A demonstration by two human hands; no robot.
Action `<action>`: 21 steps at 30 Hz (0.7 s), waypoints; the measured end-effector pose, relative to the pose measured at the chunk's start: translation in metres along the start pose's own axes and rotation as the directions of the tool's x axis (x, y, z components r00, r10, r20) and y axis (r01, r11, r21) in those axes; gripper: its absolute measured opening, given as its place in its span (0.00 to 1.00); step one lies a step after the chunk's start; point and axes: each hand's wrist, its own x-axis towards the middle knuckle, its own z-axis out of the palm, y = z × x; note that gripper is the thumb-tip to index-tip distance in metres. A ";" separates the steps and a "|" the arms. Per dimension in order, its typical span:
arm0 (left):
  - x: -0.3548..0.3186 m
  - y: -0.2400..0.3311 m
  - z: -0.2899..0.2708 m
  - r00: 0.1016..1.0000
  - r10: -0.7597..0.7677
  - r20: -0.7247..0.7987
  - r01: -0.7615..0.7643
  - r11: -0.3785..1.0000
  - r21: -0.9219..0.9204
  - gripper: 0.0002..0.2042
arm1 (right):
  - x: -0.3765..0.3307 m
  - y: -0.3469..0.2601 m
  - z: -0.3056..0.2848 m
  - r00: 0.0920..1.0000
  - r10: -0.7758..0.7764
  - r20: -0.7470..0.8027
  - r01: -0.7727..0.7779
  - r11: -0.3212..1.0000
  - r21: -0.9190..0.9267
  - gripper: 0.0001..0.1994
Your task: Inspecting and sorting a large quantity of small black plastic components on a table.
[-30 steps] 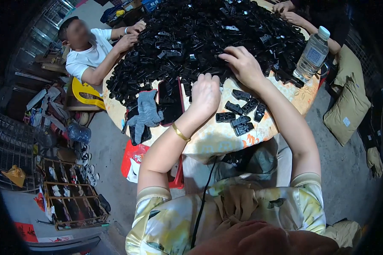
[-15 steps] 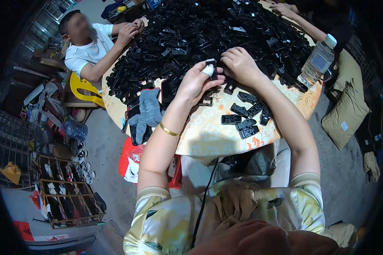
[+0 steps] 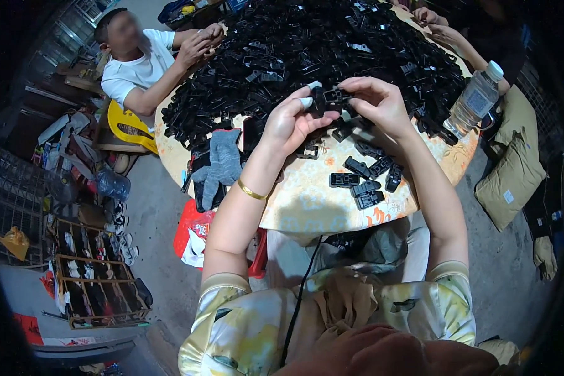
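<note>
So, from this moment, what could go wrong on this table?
The clear bottle stands near the right edge of the table; a knock could tip it. The loose black pieces lie beside the right forearm, which might sweep one away. The black plastic between the left hand and right hand could slip into the black pile beyond.

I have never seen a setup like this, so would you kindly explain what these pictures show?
There is no machine, only a person's left hand and right hand. Every picture comes from one wide camera on that person's head, looking down, which bends straight edges. On the patterned table are a large heap of black parts, a small group of black pieces nearer the person, a grey glove and a clear bottle. Both hands have their grip on black plastic-looking material; whether that is one piece or two, I cannot tell.
</note>
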 end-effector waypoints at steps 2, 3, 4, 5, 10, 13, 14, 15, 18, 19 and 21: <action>0.002 -0.001 -0.010 0.979 -0.046 0.201 0.081 0.983 -0.167 0.18 | -0.001 -0.006 0.003 0.999 -0.024 0.022 0.024 1.000 -0.013 0.11; 0.002 -0.003 -0.013 0.980 -0.052 0.191 0.084 0.984 -0.160 0.18 | -0.002 -0.009 0.005 0.994 -0.090 0.065 0.097 0.988 -0.118 0.12; 0.002 -0.002 -0.013 0.981 -0.051 0.189 0.082 0.984 -0.161 0.18 | -0.003 -0.011 0.007 0.982 -0.152 0.115 0.175 0.960 -0.218 0.12; 0.002 -0.001 -0.013 0.967 -0.085 0.241 0.124 0.981 -0.152 0.18 | -0.001 -0.011 0.008 0.963 -0.233 0.133 0.263 0.914 -0.308 0.12; -0.004 -0.003 0.013 0.981 -0.171 0.088 0.173 0.985 -0.008 0.20 | 0.000 -0.012 0.005 0.858 -0.438 0.268 0.512 0.690 -0.512 0.12; -0.006 -0.001 0.013 0.983 -0.183 0.020 0.180 0.977 0.114 0.16 | 0.000 -0.013 0.006 0.818 -0.464 0.340 0.575 0.644 -0.505 0.13; -0.005 -0.001 0.012 0.982 -0.186 0.023 0.182 0.974 0.137 0.15 | -0.001 -0.013 0.007 0.824 -0.451 0.343 0.566 0.648 -0.509 0.13; -0.005 0.000 0.011 0.982 -0.187 0.023 0.183 0.974 0.136 0.15 | -0.001 -0.013 0.007 0.830 -0.437 0.346 0.557 0.652 -0.514 0.14; -0.008 0.003 0.008 0.975 -0.221 -0.016 0.219 0.946 0.241 0.18 | -0.003 -0.021 0.009 0.876 -0.356 0.324 0.479 0.715 -0.509 0.15; -0.008 0.003 0.009 0.973 -0.228 -0.019 0.226 0.946 0.232 0.17 | -0.005 -0.023 0.009 0.911 -0.284 0.299 0.403 0.764 -0.503 0.15; -0.007 0.003 0.008 0.972 -0.235 -0.022 0.234 0.947 0.222 0.16 | -0.006 -0.021 0.008 0.912 -0.280 0.300 0.400 0.775 -0.490 0.15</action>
